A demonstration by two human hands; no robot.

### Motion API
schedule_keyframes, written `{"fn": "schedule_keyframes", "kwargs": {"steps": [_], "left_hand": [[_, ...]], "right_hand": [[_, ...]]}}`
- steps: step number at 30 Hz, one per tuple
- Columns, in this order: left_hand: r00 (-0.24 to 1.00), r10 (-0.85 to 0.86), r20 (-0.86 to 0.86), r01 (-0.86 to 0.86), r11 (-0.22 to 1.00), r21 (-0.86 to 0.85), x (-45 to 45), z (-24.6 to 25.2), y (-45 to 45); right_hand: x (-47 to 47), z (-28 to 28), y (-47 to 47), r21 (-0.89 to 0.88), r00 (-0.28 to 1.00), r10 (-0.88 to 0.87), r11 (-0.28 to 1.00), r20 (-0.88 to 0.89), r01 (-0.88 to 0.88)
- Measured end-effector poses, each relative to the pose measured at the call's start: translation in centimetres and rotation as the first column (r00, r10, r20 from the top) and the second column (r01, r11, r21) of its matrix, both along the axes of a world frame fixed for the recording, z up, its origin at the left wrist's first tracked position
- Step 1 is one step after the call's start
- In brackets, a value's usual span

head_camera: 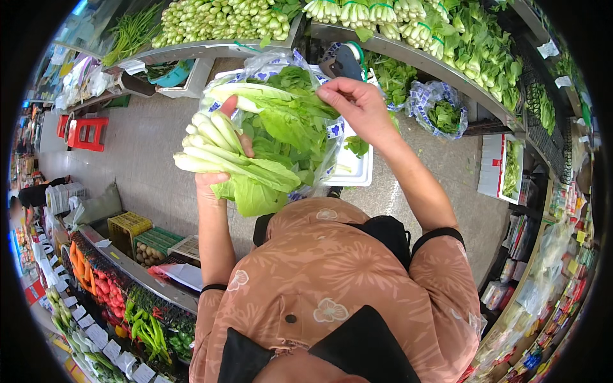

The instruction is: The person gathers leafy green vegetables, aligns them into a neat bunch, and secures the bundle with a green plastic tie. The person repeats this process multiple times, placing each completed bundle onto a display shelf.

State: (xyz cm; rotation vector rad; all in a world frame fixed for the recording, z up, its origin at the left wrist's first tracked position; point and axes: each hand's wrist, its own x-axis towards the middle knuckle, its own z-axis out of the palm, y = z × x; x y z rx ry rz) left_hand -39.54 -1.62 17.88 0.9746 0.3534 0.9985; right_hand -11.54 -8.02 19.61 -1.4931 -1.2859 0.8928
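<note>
My left hand (214, 179) grips a bunch of leafy greens (210, 146) by its pale stalks, the stalks pointing left and the leaves hanging to the lower right. Just above it, another leafy stalk (261, 93) lies across, and the fingertips of my right hand (357, 103) pinch its leaf end. Part of my left hand is hidden behind the stalks. Below both hands, a clear plastic bag (335, 143) with blue print stands open, filled with loose greens (306, 155). A white tray (361, 174) shows under the bag, with a few leaves on it.
Metal-edged shelves (412, 55) of bundled greens curve ahead. A smaller bag of greens (445, 115) and a white box (493, 165) are on the right. A red stool (88, 133) stands left on the floor. Crates (155, 239) and a vegetable display (103, 292) are at lower left.
</note>
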Motion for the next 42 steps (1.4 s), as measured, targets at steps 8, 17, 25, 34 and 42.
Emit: {"fn": "schedule_keyframes", "kwargs": {"steps": [8, 17, 25, 34, 42], "left_hand": [[0.990, -0.022, -0.141, 0.027, 0.999, 0.033, -0.8, 0.1, 0.0], [0.944, -0.145, -0.297, 0.164, 0.986, 0.041, -0.3, 0.9, 0.1], [0.958, -0.067, -0.280, 0.066, 0.998, -0.012, 2.8, 1.2, -1.5], [0.972, -0.056, -0.226, 0.005, 0.975, -0.222, 4.8, 1.9, -3.0], [0.901, -0.295, -0.317, 0.334, 0.939, 0.077, 2.9, -0.7, -1.5]], "right_hand": [[-2.0, 1.0, 0.8, 0.194, 0.978, 0.009, 0.980, 0.209, -0.050], [-0.4, -1.5, 1.0, 0.003, 0.995, 0.067, 0.998, -0.076, -0.067], [2.6, -1.7, 0.1, -0.126, 0.959, 0.094, 0.983, -0.269, -0.132], [4.7, -1.8, -0.9, -0.175, 0.930, 0.224, 0.943, -0.293, -0.282], [4.0, -1.3, -2.5, -0.087, 0.966, 0.256, 0.962, -0.033, -0.258]]}}
